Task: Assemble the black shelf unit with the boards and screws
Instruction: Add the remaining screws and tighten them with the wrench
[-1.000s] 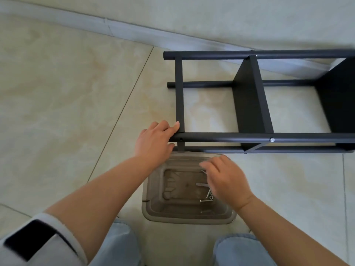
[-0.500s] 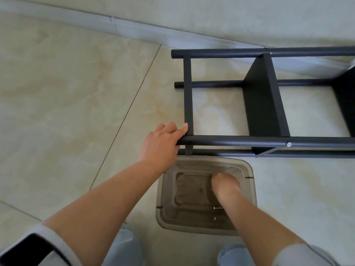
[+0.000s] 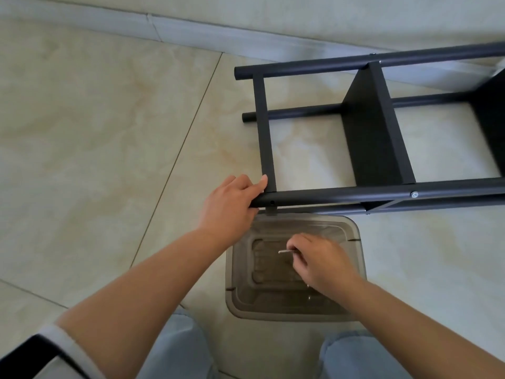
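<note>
The left hand [image 3: 232,203] grips the end of the near black tube of the shelf unit [image 3: 382,132], fingers curled over it. The shelf unit lies on its side on the tiled floor [image 3: 95,132], close to the wall, with 1 black board [image 3: 374,138] fixed between the tubes. Just below the near tube stands a transparent plastic box [image 3: 358,242] on the floor. Over the box, the right hand [image 3: 319,261] pinches 1 metal screw [image 3: 284,251] between its fingers.

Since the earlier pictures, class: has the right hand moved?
Yes. The right hand has risen out of the clear bin, pinching a screw.
</note>
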